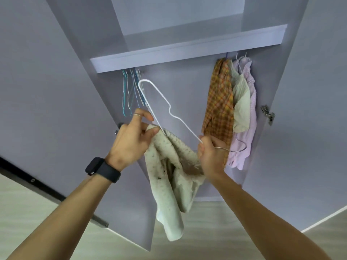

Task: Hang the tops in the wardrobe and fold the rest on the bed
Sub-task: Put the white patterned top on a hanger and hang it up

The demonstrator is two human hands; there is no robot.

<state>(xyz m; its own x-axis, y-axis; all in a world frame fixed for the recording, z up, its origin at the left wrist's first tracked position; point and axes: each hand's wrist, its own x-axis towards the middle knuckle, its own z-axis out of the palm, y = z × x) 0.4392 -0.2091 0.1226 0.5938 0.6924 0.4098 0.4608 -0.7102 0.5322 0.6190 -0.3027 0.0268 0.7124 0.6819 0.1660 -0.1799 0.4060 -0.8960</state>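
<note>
Head camera showed our left hand [129, 145] pinching the pale spotted top [169, 184] against one arm of the white hanger [163, 97], our right hand [210, 154] curled round its neck, before the open wardrobe [187, 50]. We judged the loose cloth might slide off, or the hook [234, 151] snag the checked shirt [219, 102].

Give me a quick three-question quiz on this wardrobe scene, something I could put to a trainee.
1. True or false: the white hanger already hangs in the wardrobe.
2. How many hung shirts are at the wardrobe's right side? A two, B three, C five.
3. Which hand holds the white hanger at its hook end?

Key: 1 false, both hands hold it. 2 B. 3 The right hand; the left hand pinches the spotted top.
</note>
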